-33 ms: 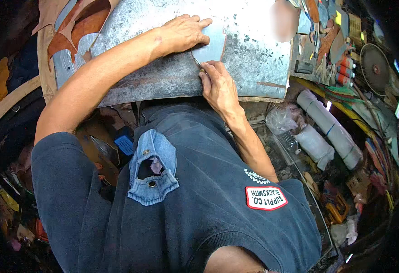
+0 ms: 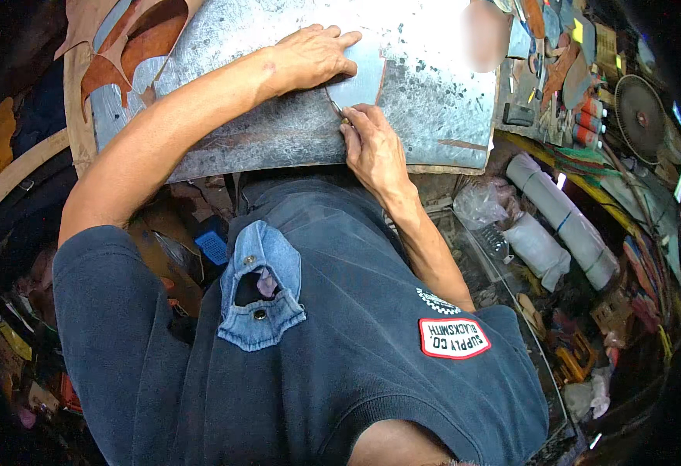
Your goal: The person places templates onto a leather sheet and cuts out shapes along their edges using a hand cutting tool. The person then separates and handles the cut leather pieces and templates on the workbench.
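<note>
Head view, looking down over the person's chest: the right hand (image 2: 373, 147) is curled shut around a thin pointed tool (image 2: 336, 109), a blade or scriber by the look of it, though too little shows between the fingers to be sure. Its tip meets the lower edge of a pale, rounded template piece (image 2: 358, 78) that lies flat on the metal sheet (image 2: 434, 101). The left hand (image 2: 309, 56) grips nothing; it is spread flat, palm down, pressing on the top of that piece, with the fingertips reaching over it to the right.

The two hands are very close, and the tool point sits just below the left palm. If the tip skids on the smooth metal, I reckon it could run up towards the holding hand. If the left hand eases its pressure, the piece could slide and the line along its edge would wander.

The sheet rests on a worn board (image 2: 278, 155) across the person's lap, its near edge close to the dark shirt (image 2: 340, 326). It looks unclamped, so a hard push might shift the whole surface.

To the right stand white rolls (image 2: 562, 217), a clear plastic bag (image 2: 480, 203) and a round disc (image 2: 637, 109) amid a crowded heap of small items. Brown curved offcuts (image 2: 135, 39) lie at the upper left. None of it touches the work.
</note>
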The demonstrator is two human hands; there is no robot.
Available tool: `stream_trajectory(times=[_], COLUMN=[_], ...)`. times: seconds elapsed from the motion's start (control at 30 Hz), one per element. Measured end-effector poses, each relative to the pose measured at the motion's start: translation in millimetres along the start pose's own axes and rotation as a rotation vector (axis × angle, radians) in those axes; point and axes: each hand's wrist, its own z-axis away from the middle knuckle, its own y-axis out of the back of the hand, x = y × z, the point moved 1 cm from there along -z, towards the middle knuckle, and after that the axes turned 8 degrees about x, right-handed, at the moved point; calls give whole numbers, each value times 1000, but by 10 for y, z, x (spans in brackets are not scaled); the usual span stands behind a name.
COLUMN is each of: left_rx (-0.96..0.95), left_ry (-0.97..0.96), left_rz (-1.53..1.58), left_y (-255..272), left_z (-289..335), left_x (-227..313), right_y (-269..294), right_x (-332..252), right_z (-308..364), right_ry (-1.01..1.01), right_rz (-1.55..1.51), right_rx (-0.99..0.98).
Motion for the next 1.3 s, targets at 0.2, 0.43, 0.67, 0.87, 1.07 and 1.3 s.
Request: stream_trajectory(times=[0.2, 0.43, 0.67, 0.87, 1.07, 1.3], left_rx=[-1, 16, 48, -60, -103, -88], left_ry=[13, 51, 107, 205, 426, 521], left_rz=[-19, -26, -14, -46, -183, -231], left_y=[-32, -50, -38, 8, -26, -82], left_z=[-10, -6, 18, -75, -166, -197], left_x=[-20, 2, 56, 241, 535, 634], right_y=[78, 148, 279, 359, 416, 467], right_x=[63, 193, 294, 416, 443, 581], right_z=[22, 0, -100, -223, -262, -351], right_ry=[-19, 26, 122, 178, 175, 300], right_rz=[3, -10, -22, -14, 9, 11], right_rx=[-52, -125, -203, -353, -413, -403])
